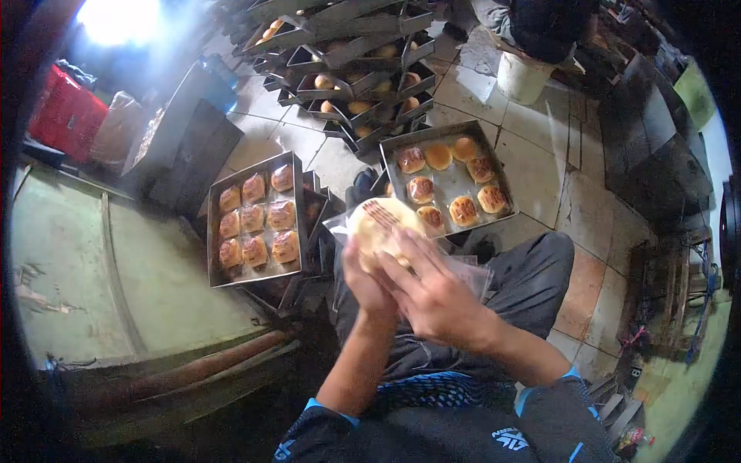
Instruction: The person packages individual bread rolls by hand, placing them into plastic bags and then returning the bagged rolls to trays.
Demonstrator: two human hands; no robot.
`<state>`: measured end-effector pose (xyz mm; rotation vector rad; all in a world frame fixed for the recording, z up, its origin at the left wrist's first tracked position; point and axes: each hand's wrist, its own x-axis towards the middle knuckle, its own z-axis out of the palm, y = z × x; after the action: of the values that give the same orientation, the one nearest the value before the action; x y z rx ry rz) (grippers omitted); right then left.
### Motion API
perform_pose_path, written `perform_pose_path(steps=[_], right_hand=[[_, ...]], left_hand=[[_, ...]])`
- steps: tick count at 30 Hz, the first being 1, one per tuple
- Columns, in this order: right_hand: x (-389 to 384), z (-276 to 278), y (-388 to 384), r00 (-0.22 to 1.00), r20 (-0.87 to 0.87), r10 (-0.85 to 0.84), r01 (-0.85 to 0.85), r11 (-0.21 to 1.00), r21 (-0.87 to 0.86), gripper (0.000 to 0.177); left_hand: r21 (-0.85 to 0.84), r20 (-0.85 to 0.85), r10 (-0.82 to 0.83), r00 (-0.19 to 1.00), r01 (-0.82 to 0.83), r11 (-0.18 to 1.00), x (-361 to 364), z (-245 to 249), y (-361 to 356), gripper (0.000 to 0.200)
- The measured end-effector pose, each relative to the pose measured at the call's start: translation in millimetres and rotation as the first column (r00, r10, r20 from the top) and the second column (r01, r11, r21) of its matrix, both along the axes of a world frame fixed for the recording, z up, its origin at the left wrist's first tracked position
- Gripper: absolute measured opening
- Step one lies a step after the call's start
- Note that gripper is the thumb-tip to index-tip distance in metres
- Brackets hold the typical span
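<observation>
A round, pale bun point(369, 219) with dark printed lettering on top is held up over my lap, clear plastic wrap showing at its edges. My left hand point(366, 279) is wrapped round the bun's near left side, thumb up along it. Across the bun's right side lie the fingers of my right hand point(429, 293), pressed together on its surface. Clear plastic bags point(472, 275) show just beyond my right hand, over my thigh. Part of the bun's near side is hidden by my fingers.
A metal tray point(296, 266) of wrapped buns sits left, another tray point(461, 130) of browned buns ahead right. Stacked trays point(347, 31) with buns rise beyond. A white bucket point(523, 77) stands near another person point(549, 27). A greenish board point(69, 255) lies left.
</observation>
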<state>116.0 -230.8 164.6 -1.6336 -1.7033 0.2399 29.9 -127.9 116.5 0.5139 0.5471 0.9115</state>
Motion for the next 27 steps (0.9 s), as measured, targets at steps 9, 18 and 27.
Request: perform_pose_path(steps=[9,18,27], right_hand=[[13.2,-18.7,15.6,0.861,-0.433,0.267,-0.281,0.959,0.033,0.012],[56.4,-12.7,4.5,0.448,-0.818,0.361,-0.788,0.591,-0.171,0.016],[17.1,-36.1,18.3,0.775,-0.610,-0.168,0.345,0.920,0.186,0.013]], left_hand=[[0.084,0.071,-0.075,0.995,0.069,0.994,-5.4,17.1,24.9,0.061],[-0.181,0.057,-0.119,0.991,0.128,0.975,-41.4,-2.8,65.7,0.069],[0.603,-0.436,0.411,0.801,-0.079,0.794,-15.3,-45.5,-28.2,0.052]])
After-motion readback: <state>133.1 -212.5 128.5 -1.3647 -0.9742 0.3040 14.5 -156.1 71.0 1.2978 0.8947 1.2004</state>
